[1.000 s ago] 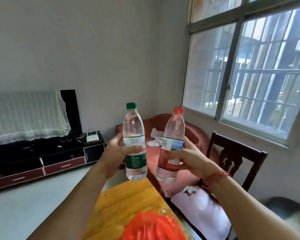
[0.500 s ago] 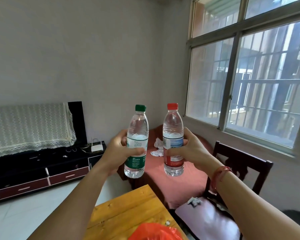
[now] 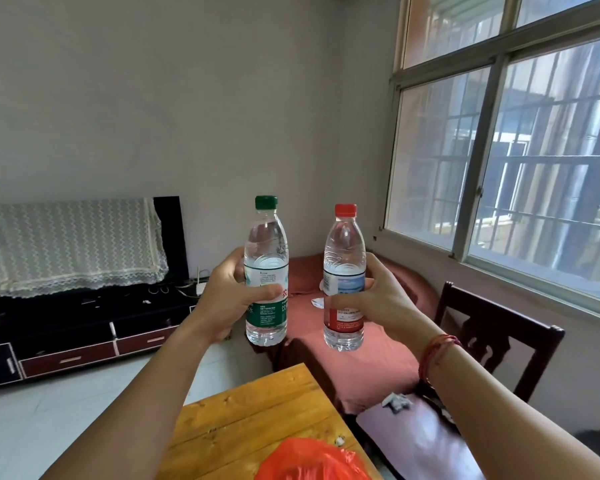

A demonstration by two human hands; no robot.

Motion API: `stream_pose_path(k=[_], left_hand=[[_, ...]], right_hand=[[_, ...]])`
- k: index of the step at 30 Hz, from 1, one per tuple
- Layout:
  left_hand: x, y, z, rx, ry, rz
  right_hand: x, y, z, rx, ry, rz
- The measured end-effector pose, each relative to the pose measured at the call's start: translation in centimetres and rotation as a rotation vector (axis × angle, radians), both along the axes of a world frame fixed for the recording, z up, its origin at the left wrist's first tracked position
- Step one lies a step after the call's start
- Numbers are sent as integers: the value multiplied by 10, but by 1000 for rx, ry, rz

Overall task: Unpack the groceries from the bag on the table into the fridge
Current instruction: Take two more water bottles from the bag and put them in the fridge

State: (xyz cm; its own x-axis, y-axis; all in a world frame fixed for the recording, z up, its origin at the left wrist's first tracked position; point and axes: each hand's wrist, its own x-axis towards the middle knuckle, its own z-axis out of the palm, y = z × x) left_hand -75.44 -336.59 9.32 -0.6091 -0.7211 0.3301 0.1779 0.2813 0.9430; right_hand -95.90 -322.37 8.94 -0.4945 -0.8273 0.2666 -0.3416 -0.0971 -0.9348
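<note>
Currently both hands are raised at the frame's centre, each clamped on a water bottle: the left hand [image 3: 227,299] grips the green-capped bottle [image 3: 266,271], the right hand [image 3: 378,299] the red-capped bottle [image 3: 344,278], both upright and apart. The orange grocery bag [image 3: 309,460] sits on the wooden worktop [image 3: 243,414] at bottom centre. A one-handed grip on a smooth, full bottle could slip, dropping it on the worktop. The bag is cut off by the lower edge, its contents hidden, and no fridge is in view.
</note>
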Motion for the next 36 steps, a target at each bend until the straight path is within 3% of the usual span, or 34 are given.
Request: stream_pose_path(k=[15,24,36], left_hand=[[132,19,-15,-18,-85,422],[283,65,-22,11,-99,741],[462,183,-19,41,-100,1155]], right_hand=[[90,-67,-18,-21,-14,361],[232,-99,-25,22,15,672],[440,-73,-27,27,37,1030]])
